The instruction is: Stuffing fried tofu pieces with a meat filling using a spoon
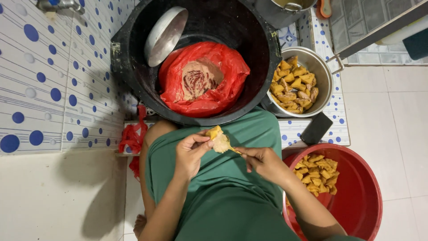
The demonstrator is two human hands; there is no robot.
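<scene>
My left hand [191,152] holds a yellow-brown fried tofu puff [217,137] with its pale inside showing, above my lap in green cloth. My right hand [263,161] pinches a thin utensil whose tip touches the puff's open side; the utensil is mostly hidden by the fingers. In front of my knees stands a big black tub [261,40] holding a red plastic bag [232,76] of brownish paste [198,79]. A metal lid [165,35] leans inside the tub.
A metal pot [326,78] of tofu pieces stands at the right of the tub. A red basin [361,187] with more pieces sits by my right side. A dark flat slab [316,128] lies between them. A dotted tiled wall is at the left.
</scene>
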